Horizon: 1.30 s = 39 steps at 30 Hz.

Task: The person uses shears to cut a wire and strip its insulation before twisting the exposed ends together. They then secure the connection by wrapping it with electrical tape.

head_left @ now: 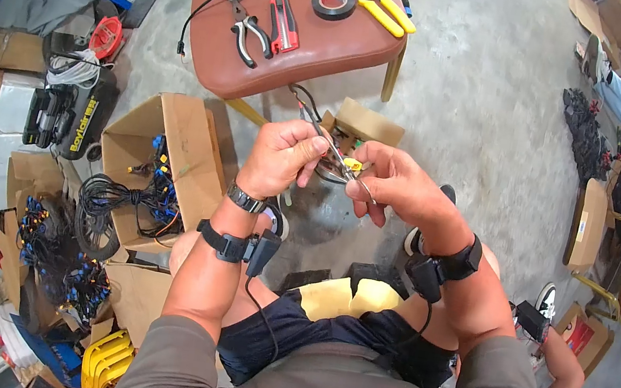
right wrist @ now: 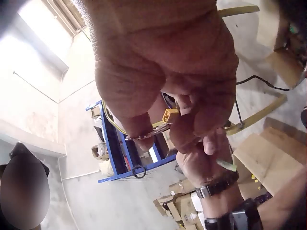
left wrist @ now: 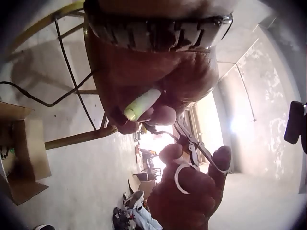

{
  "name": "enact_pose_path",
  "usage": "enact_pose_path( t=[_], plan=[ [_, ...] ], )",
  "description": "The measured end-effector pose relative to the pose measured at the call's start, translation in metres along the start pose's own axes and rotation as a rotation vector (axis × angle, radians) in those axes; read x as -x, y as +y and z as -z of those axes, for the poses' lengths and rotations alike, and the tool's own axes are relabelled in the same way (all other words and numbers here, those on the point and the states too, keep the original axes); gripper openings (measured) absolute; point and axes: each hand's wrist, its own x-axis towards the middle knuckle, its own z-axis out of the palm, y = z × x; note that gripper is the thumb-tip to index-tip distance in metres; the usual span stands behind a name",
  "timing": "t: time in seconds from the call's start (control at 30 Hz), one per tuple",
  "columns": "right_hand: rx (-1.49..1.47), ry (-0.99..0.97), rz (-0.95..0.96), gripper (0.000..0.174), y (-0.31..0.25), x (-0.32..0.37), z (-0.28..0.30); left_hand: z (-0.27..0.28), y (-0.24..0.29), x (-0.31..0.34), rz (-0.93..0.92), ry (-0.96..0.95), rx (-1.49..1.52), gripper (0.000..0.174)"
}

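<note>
In front of my lap, both hands meet at a slim scissor-handled metal tool [head_left: 339, 158]. My right hand [head_left: 401, 186] grips it; in the left wrist view its fingers sit at the tool's finger loops [left wrist: 182, 181]. A small yellow two-hole connector [right wrist: 169, 115] lies by the right fingertips. My left hand [head_left: 283, 159] is curled, its thumb against the middle of the tool. From its curled fingers sticks a pale yellow-green tube [left wrist: 143, 104]. A thin black cable [head_left: 308, 98] loops just beyond the left hand. Exactly what the left fingertips pinch, I cannot tell.
A brown padded seat [head_left: 210, 56] ahead bears pliers [head_left: 248, 31], a red utility knife [head_left: 283, 21], black tape [head_left: 347, 6] and yellow-handled cutters [head_left: 383, 17]. Below it stands a small carton [head_left: 374, 127]. Left is a cardboard box [head_left: 125, 136] of cables. Other people sit at right.
</note>
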Motion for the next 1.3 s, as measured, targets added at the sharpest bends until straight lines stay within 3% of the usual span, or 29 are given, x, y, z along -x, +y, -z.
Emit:
enact_pose_path(
  t=[0.23,0.73,1.3],
  plan=[
    [0.146,-0.016,0.006,0.066,-0.007,0.004,0.004,0.002,0.003,0.002,0.036,-0.013,-0.069,0.020],
    [0.197,-0.112,-0.061,0.045,-0.005,0.002,0.011,-0.002,0.002,0.005,0.109,-0.046,-0.164,0.021],
    [-0.124,-0.095,-0.016,0.035,0.008,-0.001,0.008,0.000,0.000,0.004,0.050,-0.069,-0.013,0.034]
  ],
)
